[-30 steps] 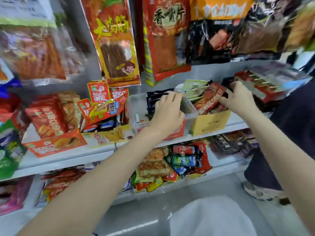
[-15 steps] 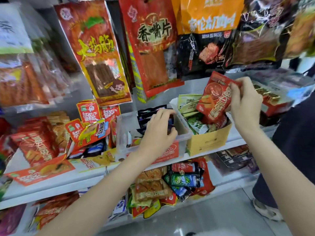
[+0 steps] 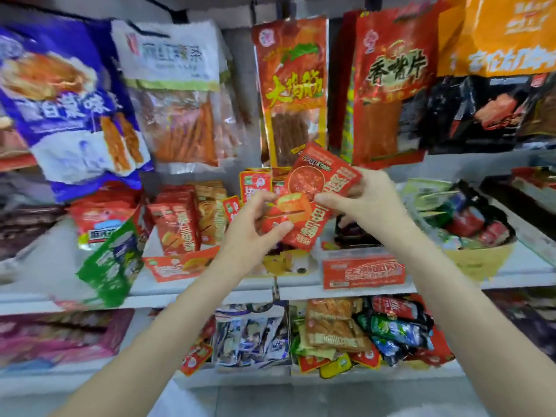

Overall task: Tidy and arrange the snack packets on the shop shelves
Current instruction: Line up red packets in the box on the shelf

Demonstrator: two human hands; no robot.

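Note:
A red snack packet (image 3: 313, 194) with an orange picture hangs in the air in front of the middle shelf (image 3: 210, 288). My right hand (image 3: 370, 200) grips its right edge, fingers curled round it. My left hand (image 3: 255, 230) pinches its lower left corner between thumb and fingers. Just left of the hands, matching red packets (image 3: 174, 224) stand upright in a red display box (image 3: 180, 266). A yellow box (image 3: 478, 260) of mixed green and red packets sits at the right of the same shelf.
Large hanging bags fill the top: a blue bag (image 3: 69, 100), a clear one (image 3: 180, 94), a red-orange one (image 3: 291, 91) and a red one (image 3: 391, 85). A green packet (image 3: 114, 260) leans over the shelf's front edge. The lower shelf holds piled packets (image 3: 361, 329).
My right hand carried the red packet left from the yellow box. My left hand left the clear tub and took the packet's lower corner. The view swung left and up.

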